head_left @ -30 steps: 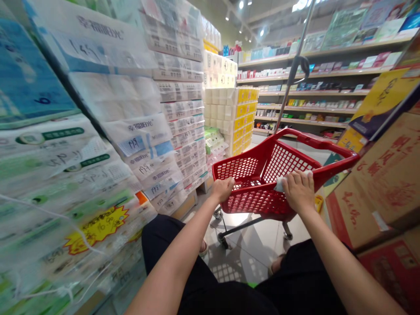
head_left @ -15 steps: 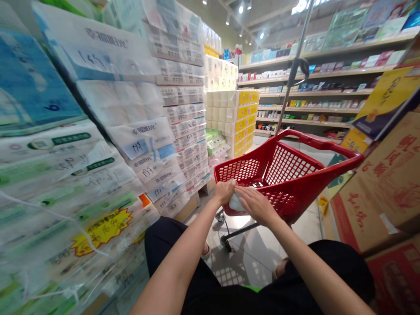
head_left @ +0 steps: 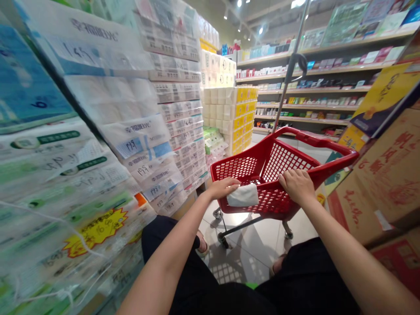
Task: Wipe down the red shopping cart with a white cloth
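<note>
A red plastic shopping cart with perforated walls (head_left: pixel 274 200) stands on the pale tiled floor (head_left: pixel 252 247) in front of the person, between stacked white tissue packs (head_left: pixel 182 94) and brown cardboard cartons (head_left: pixel 356 210). A small white cloth (head_left: pixel 243 195) drapes over its near rim (head_left: pixel 269 185) and hangs down the outer side.

The left hand (head_left: pixel 223 188) lies at the rim with its fingertips on the cloth's left end; whether they pinch it or merely press, I cannot tell. The right hand (head_left: pixel 297 186) is clamped on the same rim farther right, its fingers curled over the top edge — no cloth shows under it.

The cloth looks light, soft and limp, so it should fold easily over the edge and is best held flat under the fingers. The basket looks stiff and smooth, perhaps a little slippery; with casters (head_left: pixel 223 239) beneath, the cart could roll under a push — the solid rim makes a firmer hold than the perforated wall.
</note>
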{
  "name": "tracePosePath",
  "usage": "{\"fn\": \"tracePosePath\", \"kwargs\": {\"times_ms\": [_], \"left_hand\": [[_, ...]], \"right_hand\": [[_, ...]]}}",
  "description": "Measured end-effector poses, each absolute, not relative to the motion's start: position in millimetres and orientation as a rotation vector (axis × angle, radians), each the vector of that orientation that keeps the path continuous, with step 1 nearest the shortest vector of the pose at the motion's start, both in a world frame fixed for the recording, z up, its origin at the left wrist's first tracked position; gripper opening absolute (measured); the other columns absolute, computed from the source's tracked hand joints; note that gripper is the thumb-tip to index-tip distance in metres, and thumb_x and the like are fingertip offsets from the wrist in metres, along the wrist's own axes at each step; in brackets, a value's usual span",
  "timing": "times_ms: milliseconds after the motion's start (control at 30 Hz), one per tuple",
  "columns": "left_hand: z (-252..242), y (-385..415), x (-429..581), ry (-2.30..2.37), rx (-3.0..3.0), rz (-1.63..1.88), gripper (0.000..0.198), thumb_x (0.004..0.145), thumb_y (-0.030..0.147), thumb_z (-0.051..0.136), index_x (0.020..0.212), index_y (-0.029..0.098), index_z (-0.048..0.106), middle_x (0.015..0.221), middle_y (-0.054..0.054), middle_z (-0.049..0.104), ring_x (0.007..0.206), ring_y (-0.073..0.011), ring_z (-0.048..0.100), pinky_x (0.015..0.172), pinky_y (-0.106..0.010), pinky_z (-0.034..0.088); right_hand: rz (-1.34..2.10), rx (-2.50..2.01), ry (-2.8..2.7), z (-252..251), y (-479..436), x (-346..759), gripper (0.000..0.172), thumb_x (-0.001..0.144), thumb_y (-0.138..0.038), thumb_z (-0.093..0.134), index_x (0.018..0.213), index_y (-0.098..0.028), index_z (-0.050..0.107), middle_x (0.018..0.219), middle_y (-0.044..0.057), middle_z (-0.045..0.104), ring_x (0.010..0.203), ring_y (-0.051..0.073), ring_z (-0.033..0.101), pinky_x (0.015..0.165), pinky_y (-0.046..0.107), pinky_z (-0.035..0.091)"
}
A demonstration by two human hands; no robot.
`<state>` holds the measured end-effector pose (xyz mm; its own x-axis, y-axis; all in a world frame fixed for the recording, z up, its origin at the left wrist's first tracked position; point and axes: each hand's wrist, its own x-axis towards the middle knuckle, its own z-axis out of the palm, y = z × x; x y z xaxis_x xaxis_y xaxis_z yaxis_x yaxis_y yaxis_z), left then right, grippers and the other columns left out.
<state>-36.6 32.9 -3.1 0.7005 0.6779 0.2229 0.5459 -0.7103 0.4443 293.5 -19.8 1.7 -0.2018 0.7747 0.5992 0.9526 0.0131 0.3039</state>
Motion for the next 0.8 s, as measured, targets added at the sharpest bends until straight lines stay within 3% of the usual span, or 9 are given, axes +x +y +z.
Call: {"fn": "tracePosePath", "kwargs": {"times_ms": [100, 200, 400, 567, 800], "left_hand": [[2, 34, -33, 0.851, 2.601, 0.396, 0.036, 0.098, 0.045, 0.033, 0.12, 0.028, 0.057, 0.123, -0.001, 0.062, 0.112, -0.0161, 0.057, 0.092, -0.025, 0.043], [-2, 28, -12, 1.163, 2.679, 0.299, 0.04, 0.099, 0.048, 0.028, 0.113, 0.025, 0.058, 0.108, -0.006, 0.067, 0.095, -0.0211, 0.063, 0.081, -0.031, 0.046], [-13, 12, 51, 1.457, 2.855, 0.534, 0.034, 0.1, 0.039, 0.029, 0.112, 0.017, 0.052, 0.104, -0.013, 0.063, 0.096, -0.0238, 0.06, 0.082, -0.037, 0.042], [-13, 15, 64, 1.463, 2.871, 0.682, 0.028, 0.1, 0.029, 0.029, 0.115, 0.019, 0.051, 0.107, -0.011, 0.06, 0.098, -0.0228, 0.057, 0.084, -0.037, 0.039], [-17, 21, 19, 1.341, 2.938, 0.646, 0.023, 0.1, 0.029, 0.034, 0.104, 0.021, 0.055, 0.093, -0.006, 0.063, 0.087, -0.0192, 0.059, 0.076, -0.031, 0.04]], "right_hand": [[-1.003, -1.787, -2.01, 1, -18, 283, 0.042, 0.096, -0.037, 0.03, 0.081, -0.015, 0.062, 0.081, 0.012, 0.061, 0.085, 0.025, 0.047, 0.085, 0.039, 0.029], [-1.021, -1.771, -1.964, 1, -16, 271, 0.042, 0.096, -0.037, 0.03, 0.08, -0.015, 0.062, 0.079, 0.012, 0.061, 0.083, 0.026, 0.046, 0.084, 0.04, 0.029], [-0.965, -1.718, -1.912, 1, -15, 235, 0.041, 0.095, -0.036, 0.029, 0.082, -0.015, 0.062, 0.081, 0.014, 0.061, 0.085, 0.027, 0.046, 0.085, 0.043, 0.028], [-0.886, -1.699, -1.927, 2, -16, 214, 0.034, 0.094, -0.029, 0.031, 0.083, -0.017, 0.061, 0.084, 0.012, 0.059, 0.088, 0.027, 0.045, 0.086, 0.041, 0.027], [-0.89, -1.55, -2.043, -3, -20, 214, 0.027, 0.093, -0.028, 0.035, 0.087, -0.02, 0.061, 0.083, 0.009, 0.059, 0.087, 0.025, 0.045, 0.086, 0.04, 0.027]]}}
